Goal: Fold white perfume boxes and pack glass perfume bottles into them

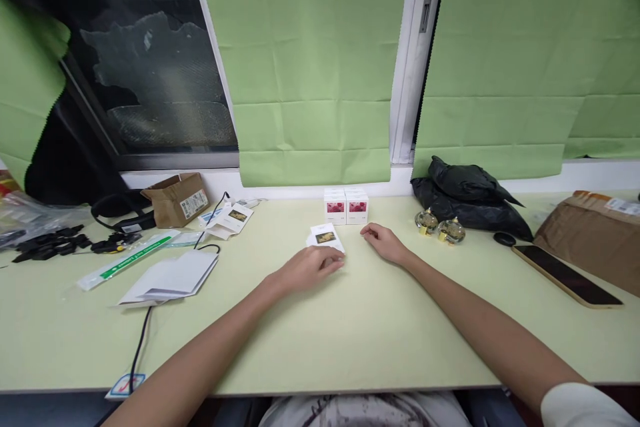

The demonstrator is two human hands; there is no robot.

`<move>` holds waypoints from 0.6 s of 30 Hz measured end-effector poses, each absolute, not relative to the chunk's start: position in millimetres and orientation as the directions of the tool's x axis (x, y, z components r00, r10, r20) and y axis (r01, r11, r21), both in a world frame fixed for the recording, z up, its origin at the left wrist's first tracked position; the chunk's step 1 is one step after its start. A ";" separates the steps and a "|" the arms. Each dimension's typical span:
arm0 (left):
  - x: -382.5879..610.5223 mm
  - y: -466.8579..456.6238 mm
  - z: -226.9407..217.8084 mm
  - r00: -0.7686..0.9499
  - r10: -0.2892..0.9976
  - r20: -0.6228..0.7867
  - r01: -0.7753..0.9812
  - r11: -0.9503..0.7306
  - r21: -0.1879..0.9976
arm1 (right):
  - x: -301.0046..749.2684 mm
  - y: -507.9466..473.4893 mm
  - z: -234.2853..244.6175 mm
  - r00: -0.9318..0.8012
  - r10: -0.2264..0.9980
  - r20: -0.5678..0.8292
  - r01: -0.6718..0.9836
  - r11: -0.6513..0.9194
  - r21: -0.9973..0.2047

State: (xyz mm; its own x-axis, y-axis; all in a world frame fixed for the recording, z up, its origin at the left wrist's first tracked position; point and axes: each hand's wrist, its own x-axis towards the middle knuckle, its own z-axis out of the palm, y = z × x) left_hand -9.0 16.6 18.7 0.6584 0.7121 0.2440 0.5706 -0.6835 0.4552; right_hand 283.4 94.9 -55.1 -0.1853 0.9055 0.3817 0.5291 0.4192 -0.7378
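A small flattened white box [326, 237] with a dark and gold picture lies on the table in front of me. My left hand [311, 268] rests over its near edge, fingers stretched to the right and thumb a little apart. Whether the fingertips press on the box is hard to see. To the right, my right hand [384, 243] lies on the table with fingers curled in and nothing visible in them. Just beyond both hands stand several small white boxes [346, 207] with red pictures, set close together in a block.
Two round glass bottles [426, 221], black plastic bags [465, 197], a phone [565, 275] and a brown parcel [595, 233] are on the right. Folded white paper [173, 275], a black cable [142, 340], an open cardboard box [177, 200] and another printed white packet [233, 219] lie left.
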 end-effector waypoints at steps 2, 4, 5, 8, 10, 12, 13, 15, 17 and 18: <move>-3.8 13.7 19.3 0.648 0.698 0.306 0.529 -0.701 0.478 | 283.3 95.1 -54.9 -0.189 0.907 0.375 0.529 0.416 -0.740; -2.9 18.3 16.3 0.570 0.719 0.398 0.545 -0.693 0.471 | 283.1 94.6 -53.9 -0.193 0.909 0.368 0.531 0.412 -0.741; -4.3 23.0 13.3 0.521 0.741 0.423 0.576 -0.671 0.467 | 283.0 94.0 -53.2 -0.194 0.910 0.366 0.532 0.411 -0.740; -13.8 41.7 0.5 0.380 0.827 0.414 0.724 -0.545 0.424 | 282.1 91.3 -50.3 -0.197 0.912 0.360 0.542 0.408 -0.735; -21.2 53.4 -8.4 0.293 0.871 0.395 0.802 -0.449 0.395 | 281.2 89.0 -48.1 -0.203 0.910 0.362 0.548 0.412 -0.728; -26.1 61.2 -14.8 0.251 0.904 0.346 0.834 -0.384 0.396 | 280.0 86.5 -46.0 -0.215 0.904 0.369 0.553 0.424 -0.718; -27.3 63.3 -16.9 0.242 0.911 0.334 0.835 -0.370 0.406 | 279.4 85.2 -45.0 -0.224 0.900 0.375 0.554 0.434 -0.711; -27.0 64.1 -18.8 0.250 0.914 0.319 0.813 -0.378 0.444 | 278.0 82.9 -43.2 -0.262 0.885 0.386 0.549 0.466 -0.694; -23.9 61.9 -19.0 0.277 0.908 0.314 0.770 -0.405 0.493 | 276.8 80.9 -42.1 -0.306 0.868 0.392 0.538 0.497 -0.681; -21.9 60.3 -18.9 0.292 0.904 0.312 0.747 -0.419 0.515 | 276.3 80.1 -41.7 -0.322 0.862 0.391 0.530 0.506 -0.680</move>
State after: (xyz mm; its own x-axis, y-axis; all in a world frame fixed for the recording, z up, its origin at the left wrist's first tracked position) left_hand -21.9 60.3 -18.9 0.2916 0.9041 0.3124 0.7475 -0.4192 0.5153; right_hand 276.3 80.1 -41.7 -0.3219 0.8622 0.3911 0.5297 0.5064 -0.6804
